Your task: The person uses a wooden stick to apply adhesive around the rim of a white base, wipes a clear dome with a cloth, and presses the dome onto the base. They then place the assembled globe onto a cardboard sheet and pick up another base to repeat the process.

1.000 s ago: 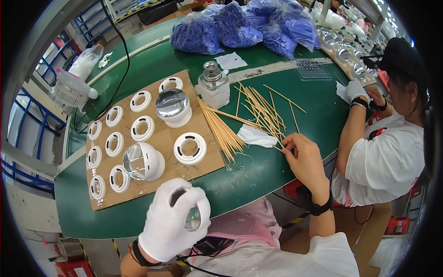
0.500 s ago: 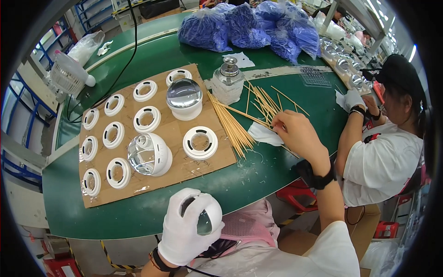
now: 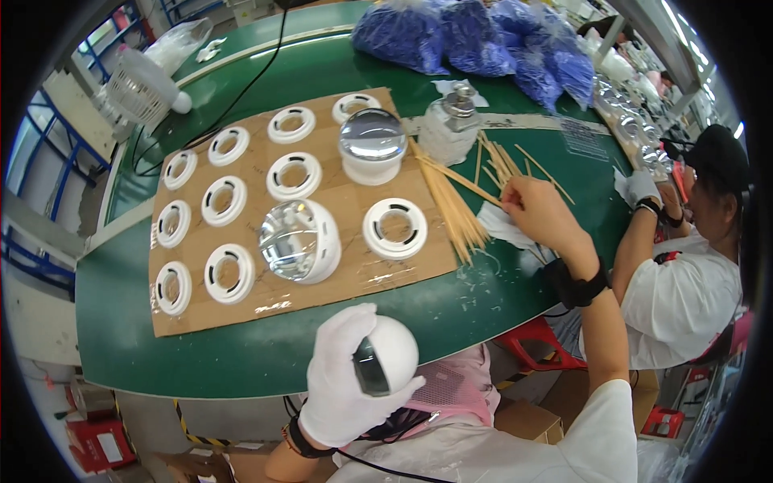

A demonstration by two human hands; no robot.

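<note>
My left hand (image 3: 336,385), in a white glove, is closed around a round white housing (image 3: 396,352) with a dark glassy face, held over my lap at the table's front edge. My bare right hand (image 3: 541,211) has its fingers pinched together at the end of a thin wooden stick (image 3: 473,190); the fingertips partly hide it. A fan of more sticks (image 3: 452,211) lies beside that hand, next to a white tissue (image 3: 506,223). Two white housings with clear domes, one tilted (image 3: 296,241) and one upright (image 3: 372,149), stand on the cardboard sheet (image 3: 342,278).
Several white slotted rings (image 3: 394,229) lie on the cardboard. A glass bottle with a metal top (image 3: 452,125) stands behind the sticks. Blue-filled plastic bags (image 3: 475,40) are piled at the back. A small fan (image 3: 145,88) is at the left; a co-worker (image 3: 684,266) sits at the right.
The view has shifted, so the table appears farther left and down toward me. My left hand has turned the housing, showing more of its white shell. My right hand stays pinched by the sticks.
</note>
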